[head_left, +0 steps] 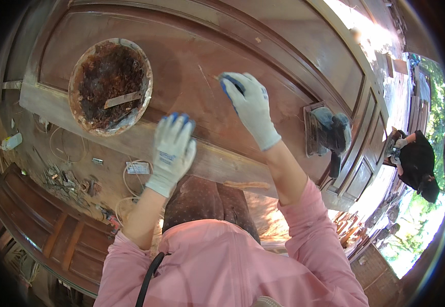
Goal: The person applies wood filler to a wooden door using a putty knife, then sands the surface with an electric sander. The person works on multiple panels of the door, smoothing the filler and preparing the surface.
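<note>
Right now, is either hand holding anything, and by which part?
Left hand lies flat on the door panel, holding nothing. Right hand presses something small under its fingers; what it is cannot be told.

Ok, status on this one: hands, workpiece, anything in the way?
Left hand flat on door panel edge, empty. Right hand pressing fingertips on panel. Bowl left, sander right, both apart.

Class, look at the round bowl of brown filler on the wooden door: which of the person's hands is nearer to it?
Left. The left hand rests on the door's edge just right of the bowl. The right hand lies farther right, on the panel.
</note>
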`<action>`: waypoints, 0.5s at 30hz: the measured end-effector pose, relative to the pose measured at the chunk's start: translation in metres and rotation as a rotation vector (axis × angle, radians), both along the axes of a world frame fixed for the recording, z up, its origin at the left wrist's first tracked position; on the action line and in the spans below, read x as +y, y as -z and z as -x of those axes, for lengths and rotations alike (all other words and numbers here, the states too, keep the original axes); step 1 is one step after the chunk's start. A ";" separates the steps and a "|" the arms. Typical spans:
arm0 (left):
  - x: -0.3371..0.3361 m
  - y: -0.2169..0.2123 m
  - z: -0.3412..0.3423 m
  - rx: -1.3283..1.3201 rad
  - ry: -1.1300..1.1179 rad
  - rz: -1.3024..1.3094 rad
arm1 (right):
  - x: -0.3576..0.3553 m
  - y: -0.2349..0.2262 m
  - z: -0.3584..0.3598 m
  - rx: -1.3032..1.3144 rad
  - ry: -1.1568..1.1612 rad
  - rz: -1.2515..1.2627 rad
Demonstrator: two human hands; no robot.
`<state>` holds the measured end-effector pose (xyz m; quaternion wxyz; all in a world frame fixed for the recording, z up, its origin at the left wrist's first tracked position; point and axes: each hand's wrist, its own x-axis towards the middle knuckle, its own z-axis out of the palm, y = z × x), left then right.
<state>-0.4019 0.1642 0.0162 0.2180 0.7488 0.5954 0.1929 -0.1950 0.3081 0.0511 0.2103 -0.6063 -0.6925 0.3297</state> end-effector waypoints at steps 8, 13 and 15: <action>0.003 0.022 0.008 -0.007 -0.095 -0.081 | 0.033 0.029 0.024 -0.401 -0.236 -0.222; 0.003 0.020 0.008 -0.019 -0.099 -0.078 | 0.035 0.031 0.023 -0.514 -0.382 -0.286; 0.004 0.020 0.008 -0.022 -0.101 -0.085 | 0.034 0.031 0.022 -0.552 -0.424 -0.274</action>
